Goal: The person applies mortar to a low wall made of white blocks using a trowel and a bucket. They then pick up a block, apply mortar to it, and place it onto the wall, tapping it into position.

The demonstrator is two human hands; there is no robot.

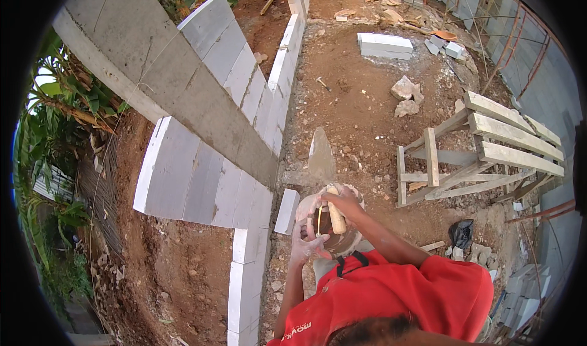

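1. Along your left side runs a wall of smooth, pale grey-white rectangular blocks (202, 168), its courses stepping down toward you.
2. A tall, rough grey concrete column (183, 70) rises between two stretches of that wall.
3. To your right, on the brown dirt, stands a pale wooden trestle with slatted planks (516, 137), well apart from your hands.
4. Farther ahead, long white rectangular blocks (385, 46) lie on the ground.
5. Just in front of your body is a round, mortar-smeared bucket (304, 208), dark inside, with both your hands above or at its rim.
6. Between bucket and wall you have a single pale block (287, 211).
7. The trowel, with a pointed grey blade (321, 153) and a tan cylindrical handle, is over the bucket, its blade pointing away from you.
8. Your right hand (344, 202) is closed, fingers curled around the trowel near its handle.
9. Your left hand (309, 245), whitened with dust, has its fingers partly bent at the bucket's near-left side; whether they grip anything, you cannot tell.
10. A small hammer (323, 84) lies on the dirt beyond the trowel.
11. Beside your left fingers shows a thin yellow strip (319, 219).
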